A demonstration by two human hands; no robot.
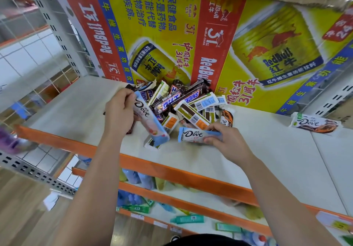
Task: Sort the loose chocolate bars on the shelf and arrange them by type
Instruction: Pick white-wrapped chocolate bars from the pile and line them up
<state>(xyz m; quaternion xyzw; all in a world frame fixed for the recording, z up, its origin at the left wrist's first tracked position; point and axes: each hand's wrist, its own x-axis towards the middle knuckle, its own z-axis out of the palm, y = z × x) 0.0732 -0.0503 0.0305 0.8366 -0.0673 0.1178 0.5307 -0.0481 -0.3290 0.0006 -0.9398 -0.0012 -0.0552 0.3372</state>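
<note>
A heap of loose chocolate bars (183, 102) lies on the white shelf (267, 150), mostly brown Snickers and white Dove wrappers, several face down. My left hand (119, 112) grips a pale blue-and-pink Dove bar (150, 123), held tilted over the heap's left side. My right hand (227, 140) pinches a second pale blue Dove bar (194, 135) lying near the front of the heap. One Dove bar with a green and brown wrapper (315, 124) lies apart at the far right of the shelf.
Red Bull cartons (191, 35) stand as a wall right behind the heap. The shelf's orange front rail (172, 171) runs below my hands. Lower shelves hold green and blue packets (187, 219). A perforated grey upright (57, 32) stands at the left.
</note>
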